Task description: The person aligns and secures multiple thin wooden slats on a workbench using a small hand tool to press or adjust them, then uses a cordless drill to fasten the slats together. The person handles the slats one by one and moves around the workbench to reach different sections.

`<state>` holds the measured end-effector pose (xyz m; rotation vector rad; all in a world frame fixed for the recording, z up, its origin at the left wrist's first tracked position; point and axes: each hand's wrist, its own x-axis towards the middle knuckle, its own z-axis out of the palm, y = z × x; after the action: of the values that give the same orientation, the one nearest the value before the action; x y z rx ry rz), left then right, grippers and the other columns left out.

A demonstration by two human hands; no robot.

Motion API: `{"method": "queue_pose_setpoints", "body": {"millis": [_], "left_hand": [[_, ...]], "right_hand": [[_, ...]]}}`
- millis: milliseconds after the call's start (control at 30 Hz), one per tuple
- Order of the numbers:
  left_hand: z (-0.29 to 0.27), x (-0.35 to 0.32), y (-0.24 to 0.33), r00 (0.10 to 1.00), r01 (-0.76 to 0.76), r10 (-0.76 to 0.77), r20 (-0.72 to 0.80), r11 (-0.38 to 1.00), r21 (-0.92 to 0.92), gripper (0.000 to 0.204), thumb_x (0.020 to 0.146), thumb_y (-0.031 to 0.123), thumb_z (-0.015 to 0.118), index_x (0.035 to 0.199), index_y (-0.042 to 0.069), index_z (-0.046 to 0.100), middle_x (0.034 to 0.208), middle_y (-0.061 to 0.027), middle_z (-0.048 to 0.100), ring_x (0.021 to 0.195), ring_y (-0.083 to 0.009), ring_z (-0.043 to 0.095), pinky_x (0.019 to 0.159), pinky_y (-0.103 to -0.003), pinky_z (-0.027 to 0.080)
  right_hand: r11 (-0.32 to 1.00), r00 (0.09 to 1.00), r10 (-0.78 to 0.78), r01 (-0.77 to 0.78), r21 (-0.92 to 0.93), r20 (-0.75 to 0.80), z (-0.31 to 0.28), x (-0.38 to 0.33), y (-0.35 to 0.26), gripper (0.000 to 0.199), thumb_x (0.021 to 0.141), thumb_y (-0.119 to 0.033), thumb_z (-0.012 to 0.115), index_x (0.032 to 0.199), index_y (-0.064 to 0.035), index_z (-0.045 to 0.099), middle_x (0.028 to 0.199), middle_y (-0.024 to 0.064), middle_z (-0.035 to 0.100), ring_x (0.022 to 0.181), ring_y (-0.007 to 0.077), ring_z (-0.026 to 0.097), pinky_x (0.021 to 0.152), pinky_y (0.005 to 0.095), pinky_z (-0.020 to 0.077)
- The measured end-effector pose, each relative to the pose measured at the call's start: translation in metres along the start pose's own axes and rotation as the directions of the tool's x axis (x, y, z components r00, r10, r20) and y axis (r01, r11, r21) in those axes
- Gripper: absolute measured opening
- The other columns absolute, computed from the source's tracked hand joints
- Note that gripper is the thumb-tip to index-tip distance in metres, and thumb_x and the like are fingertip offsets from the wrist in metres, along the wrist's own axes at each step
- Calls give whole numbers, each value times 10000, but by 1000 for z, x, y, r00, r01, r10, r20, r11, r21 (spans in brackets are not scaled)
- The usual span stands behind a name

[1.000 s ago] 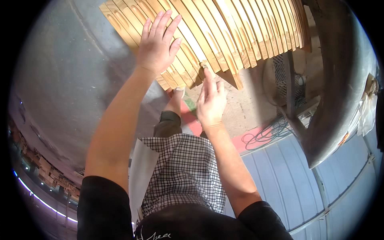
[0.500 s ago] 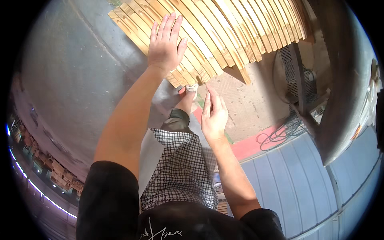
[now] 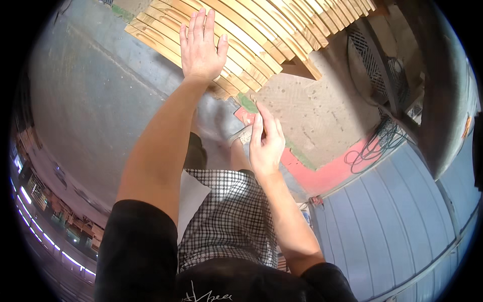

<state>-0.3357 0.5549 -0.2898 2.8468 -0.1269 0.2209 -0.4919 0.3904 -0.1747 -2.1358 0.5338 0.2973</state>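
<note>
My left hand [image 3: 202, 53] lies flat on a row of pale wooden slats [image 3: 261, 32], fingers stretched out and together, thumb apart. The slats lie side by side, and several have rounded grooves near their ends. Just off the near ends of the slats is my right hand [image 3: 266, 143], its thumb and fingers closed in a pinch. A small thin brownish thing [image 3: 253, 97] shows beyond its fingertips; its kind is too small to tell, and the rest of it is hidden in the hand.
A wooden piece [image 3: 304, 69] juts out under the slats. At right are a dark metal frame with mesh [image 3: 375, 55], a coil of dark cable [image 3: 367, 153] and a large curved dark object [image 3: 435, 90]. Blue panels [image 3: 372, 221] fill the lower right, beside a red floor stripe [image 3: 312, 178].
My left hand stays flat on the slats. My right hand has drawn slightly back from the slat ends. The view has shifted, and my feet have moved.
</note>
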Motion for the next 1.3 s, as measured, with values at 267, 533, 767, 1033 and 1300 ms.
{"method": "queue_pose_setpoints", "body": {"millis": [267,533,767,1033,1300], "left_hand": [[0,0,-1,1000,-3,4,17,1000,-20,652,991,369,498,1555,81,345,1607,-124,333,1503,-298,266,1235,-522,159],[-1,0,-2,1000,-10,11,28,999,-44,667,991,382,493,1555,61,340,1602,-156,334,1507,-319,260,1227,-544,160],[-2,1,-4,999,-6,7,35,1000,-27,653,1001,400,479,1546,64,354,1598,-149,339,1504,-316,264,1228,-549,163],[-4,0,-4,1000,-31,31,3,999,-12,653,1001,398,494,1549,72,356,1596,-142,344,1498,-311,277,1222,-550,187],[-3,1,-2,999,-36,35,-17,998,-53,651,995,389,504,1547,72,366,1593,-142,352,1496,-305,285,1222,-541,189]], "right_hand": [[985,985,-61,33,-170,-161,54,22,-1,341,990,-159,613,1326,-192,660,804,88,500,644,250,548,622,393,494],[983,964,-86,41,-181,-252,80,28,-8,365,994,-146,613,1355,-186,639,828,91,512,651,257,551,618,400,495],[930,946,-202,105,-353,-254,91,26,6,457,958,-108,653,1400,-211,602,854,94,510,672,258,565,598,399,511],[964,976,-105,54,-262,-188,66,21,-2,405,956,-116,649,1350,-208,631,833,94,523,679,274,584,626,405,524],[872,985,-157,169,-460,66,43,52,-19,396,903,-111,644,1286,-213,650,938,123,594,829,322,650,718,443,552]]}}
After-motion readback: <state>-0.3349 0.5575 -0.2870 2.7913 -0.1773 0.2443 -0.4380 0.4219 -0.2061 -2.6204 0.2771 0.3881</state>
